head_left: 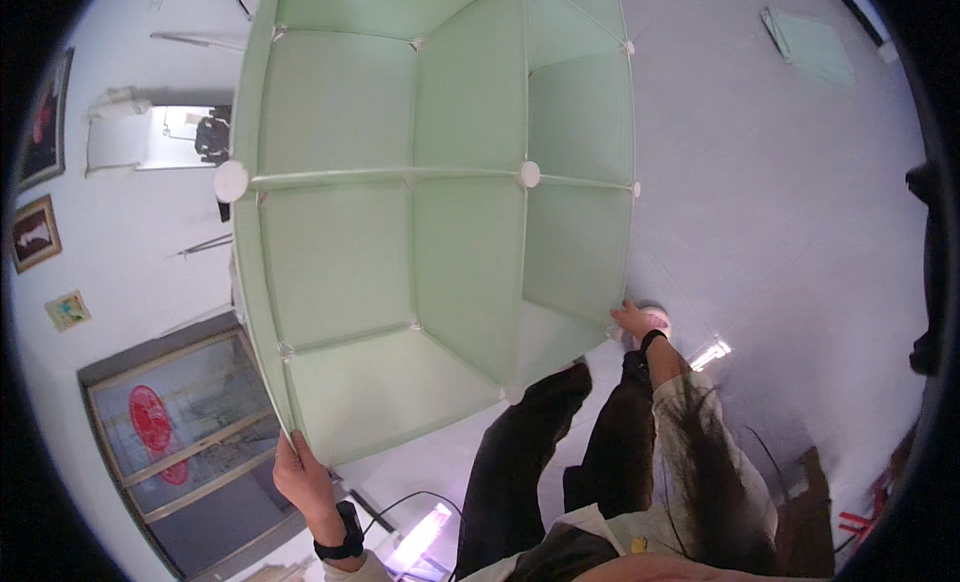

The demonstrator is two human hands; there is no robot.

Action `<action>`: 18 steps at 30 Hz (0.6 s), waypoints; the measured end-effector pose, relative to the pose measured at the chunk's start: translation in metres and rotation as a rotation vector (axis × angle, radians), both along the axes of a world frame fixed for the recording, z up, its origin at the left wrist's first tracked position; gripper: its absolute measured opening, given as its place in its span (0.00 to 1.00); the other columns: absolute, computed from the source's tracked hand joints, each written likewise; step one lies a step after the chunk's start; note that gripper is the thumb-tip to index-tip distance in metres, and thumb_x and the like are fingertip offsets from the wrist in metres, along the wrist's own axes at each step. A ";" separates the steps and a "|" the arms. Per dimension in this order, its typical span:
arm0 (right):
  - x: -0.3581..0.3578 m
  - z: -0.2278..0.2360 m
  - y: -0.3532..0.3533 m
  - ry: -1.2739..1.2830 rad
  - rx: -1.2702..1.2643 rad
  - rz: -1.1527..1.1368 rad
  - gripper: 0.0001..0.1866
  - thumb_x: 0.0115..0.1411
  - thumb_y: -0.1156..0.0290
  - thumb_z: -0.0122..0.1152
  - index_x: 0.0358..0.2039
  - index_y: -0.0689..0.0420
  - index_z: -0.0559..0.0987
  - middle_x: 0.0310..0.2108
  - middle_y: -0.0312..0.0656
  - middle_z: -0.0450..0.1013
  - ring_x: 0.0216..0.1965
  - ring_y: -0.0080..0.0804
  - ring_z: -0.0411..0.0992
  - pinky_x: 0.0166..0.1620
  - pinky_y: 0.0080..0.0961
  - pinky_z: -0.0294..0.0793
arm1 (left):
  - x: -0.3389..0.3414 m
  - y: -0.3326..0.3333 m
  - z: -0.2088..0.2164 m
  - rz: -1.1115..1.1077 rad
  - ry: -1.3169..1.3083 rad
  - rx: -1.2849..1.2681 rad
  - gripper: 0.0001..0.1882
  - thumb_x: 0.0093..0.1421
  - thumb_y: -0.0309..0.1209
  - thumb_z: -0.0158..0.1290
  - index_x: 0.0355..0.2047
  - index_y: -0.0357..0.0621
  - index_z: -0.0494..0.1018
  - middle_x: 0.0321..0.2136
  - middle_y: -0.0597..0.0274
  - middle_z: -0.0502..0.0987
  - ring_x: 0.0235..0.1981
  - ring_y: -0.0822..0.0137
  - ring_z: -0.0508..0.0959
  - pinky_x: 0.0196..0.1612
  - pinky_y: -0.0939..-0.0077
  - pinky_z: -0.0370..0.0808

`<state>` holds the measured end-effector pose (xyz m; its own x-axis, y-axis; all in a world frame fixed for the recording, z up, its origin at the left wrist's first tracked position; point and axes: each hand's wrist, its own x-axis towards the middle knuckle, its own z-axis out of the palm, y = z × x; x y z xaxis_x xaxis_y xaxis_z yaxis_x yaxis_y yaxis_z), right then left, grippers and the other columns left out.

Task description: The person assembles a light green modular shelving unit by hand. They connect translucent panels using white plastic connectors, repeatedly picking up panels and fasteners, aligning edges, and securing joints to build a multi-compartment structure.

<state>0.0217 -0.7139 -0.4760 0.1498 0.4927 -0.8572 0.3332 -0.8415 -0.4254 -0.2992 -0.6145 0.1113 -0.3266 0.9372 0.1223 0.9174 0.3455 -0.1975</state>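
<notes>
A pale green cube storage shelf [465,272] of thin plastic panels fills the middle of the view, its open compartments facing me. Round white connectors [530,174] join the panels at their corners. My left hand [303,479] grips the shelf's lower left edge, thumb and fingers on either side of the panel. At the lower right corner, my right hand [637,324] is closed on the frame beside a connector. Each wrist wears a black band. The fingertips behind the panels are partly hidden.
Several loose green panels [810,47] lie on the grey floor at the far right. Framed pictures [37,234] hang on the left wall, above a window [190,442] with red decorations. My dark-trousered legs [520,462] stand close below the shelf. A red object [858,525] is at the lower right.
</notes>
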 end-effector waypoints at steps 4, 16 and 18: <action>-0.004 -0.011 -0.015 0.475 0.008 -0.452 0.20 0.56 0.63 0.55 0.46 0.60 0.73 0.31 0.44 0.74 0.32 0.31 0.71 0.33 0.30 0.71 | 0.004 0.008 0.008 -0.034 0.017 -0.048 0.14 0.64 0.34 0.44 0.35 0.35 0.73 0.21 0.44 0.74 0.22 0.46 0.74 0.25 0.62 0.69; 0.160 0.074 -0.061 -0.069 0.384 -0.360 0.14 0.59 0.64 0.51 0.30 0.65 0.68 0.23 0.54 0.68 0.27 0.48 0.67 0.34 0.38 0.66 | 0.018 -0.003 0.035 -0.064 -0.144 -0.113 0.17 0.64 0.37 0.46 0.27 0.32 0.70 0.18 0.42 0.70 0.19 0.44 0.71 0.23 0.60 0.65; 0.193 0.103 -0.064 -0.164 0.328 -0.257 0.14 0.59 0.64 0.51 0.29 0.65 0.68 0.23 0.55 0.68 0.27 0.50 0.67 0.33 0.39 0.66 | 0.020 -0.008 0.039 -0.026 -0.138 -0.154 0.18 0.63 0.37 0.46 0.24 0.32 0.68 0.17 0.41 0.69 0.19 0.43 0.70 0.23 0.58 0.64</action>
<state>0.2143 -0.7776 -0.3725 0.4238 0.6632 -0.6169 0.2158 -0.7354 -0.6424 -0.2795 -0.6229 0.1500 -0.3056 0.9498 -0.0671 0.9477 0.2966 -0.1180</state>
